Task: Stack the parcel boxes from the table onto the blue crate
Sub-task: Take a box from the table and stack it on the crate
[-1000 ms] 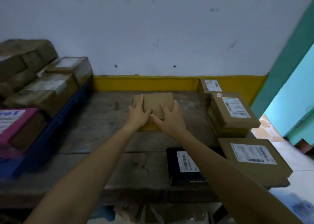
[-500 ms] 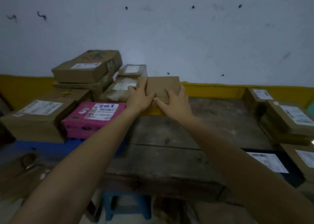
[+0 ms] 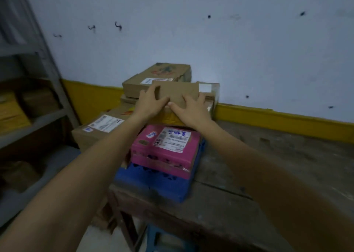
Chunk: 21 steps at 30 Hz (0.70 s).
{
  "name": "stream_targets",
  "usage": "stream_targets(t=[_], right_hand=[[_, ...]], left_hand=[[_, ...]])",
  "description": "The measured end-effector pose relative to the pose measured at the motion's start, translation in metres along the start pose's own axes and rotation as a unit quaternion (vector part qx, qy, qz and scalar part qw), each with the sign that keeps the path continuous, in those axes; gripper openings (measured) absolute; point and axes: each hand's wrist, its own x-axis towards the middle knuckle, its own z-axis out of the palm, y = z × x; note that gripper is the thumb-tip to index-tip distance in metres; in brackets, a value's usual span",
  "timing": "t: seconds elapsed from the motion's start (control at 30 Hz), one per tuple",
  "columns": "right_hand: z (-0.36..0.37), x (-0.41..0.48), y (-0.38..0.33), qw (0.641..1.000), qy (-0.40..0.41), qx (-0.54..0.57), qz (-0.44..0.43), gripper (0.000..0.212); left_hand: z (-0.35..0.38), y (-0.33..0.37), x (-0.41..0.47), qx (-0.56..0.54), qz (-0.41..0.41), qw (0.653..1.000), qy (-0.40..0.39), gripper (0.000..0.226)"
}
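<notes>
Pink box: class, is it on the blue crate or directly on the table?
On the crate: the pink box rests on the blue crate, whose rim shows beneath it.

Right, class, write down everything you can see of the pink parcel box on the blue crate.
The pink parcel box is a cardboard carton lying flat on the near end of the blue crate. A white shipping label with barcodes and blue handwriting covers the right of its top, small stickers beside it. Its front face looks scuffed. A labelled brown parcel lies to its left.

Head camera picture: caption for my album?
Left hand and right hand hold a brown parcel over boxes on the blue crate.
</notes>
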Motion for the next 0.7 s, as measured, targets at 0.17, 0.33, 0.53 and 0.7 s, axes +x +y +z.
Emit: stream_targets(t=[0.17,0.33,0.53,0.7], right_hand=[[0.043,0.032,-0.044,0.999,-0.029,0.011,-0.015,0.073],[0.081,0.068,-0.082,0.999,-0.031,0.005,-0.008,0.070],[0.124,0.095,-0.111,0.999,-0.024,0.006,0.047,0.064],[0.144,0.102,-0.123,0.996,-0.013,-0.011,0.085,0.064]], left_hand=[[-0.034,-0.052,0.031,0.013,-0.021,0.999,0.037,0.056],[-0.059,-0.099,0.077,0.014,-0.005,1.000,0.022,0.053],[-0.069,-0.149,0.120,0.017,0.023,0.999,-0.026,0.055],[-0.063,-0.173,0.133,-0.017,0.027,0.997,-0.067,0.053]])
